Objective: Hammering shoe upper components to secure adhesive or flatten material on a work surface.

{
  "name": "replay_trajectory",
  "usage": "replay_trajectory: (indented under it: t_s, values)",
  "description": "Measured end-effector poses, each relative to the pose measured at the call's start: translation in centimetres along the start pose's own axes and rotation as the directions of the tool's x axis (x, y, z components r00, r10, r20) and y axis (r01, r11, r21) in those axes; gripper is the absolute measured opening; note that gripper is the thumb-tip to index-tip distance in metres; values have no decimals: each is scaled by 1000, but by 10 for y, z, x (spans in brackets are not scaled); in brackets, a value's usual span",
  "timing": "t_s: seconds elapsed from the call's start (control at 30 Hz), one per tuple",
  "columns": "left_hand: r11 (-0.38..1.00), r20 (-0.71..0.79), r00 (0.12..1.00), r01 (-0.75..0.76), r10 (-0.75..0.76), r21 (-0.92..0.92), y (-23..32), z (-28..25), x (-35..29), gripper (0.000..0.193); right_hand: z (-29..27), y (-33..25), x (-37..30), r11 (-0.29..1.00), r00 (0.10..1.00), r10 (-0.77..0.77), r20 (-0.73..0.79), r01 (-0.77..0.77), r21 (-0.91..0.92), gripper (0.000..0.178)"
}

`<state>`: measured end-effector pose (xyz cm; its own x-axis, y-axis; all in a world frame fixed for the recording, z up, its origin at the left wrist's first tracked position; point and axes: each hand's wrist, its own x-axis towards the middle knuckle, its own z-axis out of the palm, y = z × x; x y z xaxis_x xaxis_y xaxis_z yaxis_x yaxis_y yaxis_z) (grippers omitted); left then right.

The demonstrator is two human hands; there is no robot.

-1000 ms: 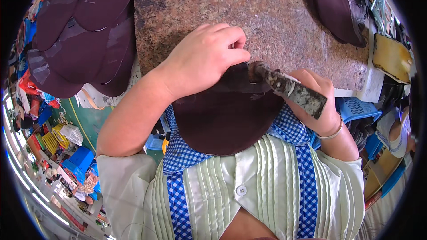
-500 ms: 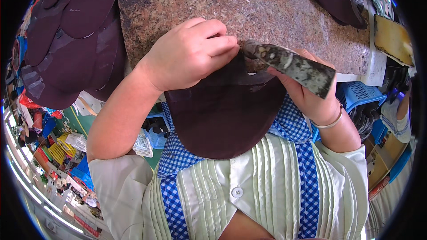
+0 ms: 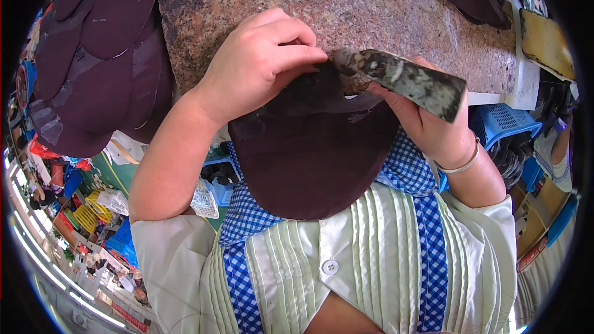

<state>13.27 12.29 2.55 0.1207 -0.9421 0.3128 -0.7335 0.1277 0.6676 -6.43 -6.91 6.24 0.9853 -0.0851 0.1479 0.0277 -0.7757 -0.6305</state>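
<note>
Holding one dark brown piece at the desk's near edge, job looking part-way!
Head view: left hand pinching its upper edge, right hand grasping a stained tool just beside; that edge looks unfinished, I'd judge, while similar pieces overlap left of the desk, done or waiting, can't tell.

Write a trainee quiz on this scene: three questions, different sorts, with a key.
1. Which hand holds the mottled tool?
2. True or false: overlapping maroon pieces lie left of the stone slab.
3. The lower edge of the worked piece is:
(a) straight
(b) rounded
(c) zigzag

Key:
1. The right hand.
2. True.
3. (b) rounded.
</note>
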Motion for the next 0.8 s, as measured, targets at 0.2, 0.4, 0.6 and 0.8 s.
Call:
replay_trajectory:
  t_s: [0.2,0.4,0.6,0.8]
  values:
    - [992,-3,998,-64,65,108,5,-2,-2,21,-5,-11,4,996,992,81,93,-77,-39,23]
    - [982,25,994,-108,105,155,10,-4,-1,24,0,-8,8,996,1000,-28,-2,28,-84,26]
    - [990,-14,1000,14,-13,141,11,-6,-2,16,-1,-18,17,998,998,5,62,-1,-60,23]
    - [995,-30,998,51,-48,91,9,-2,-8,20,0,-4,14,997,999,-47,-13,47,-63,24]
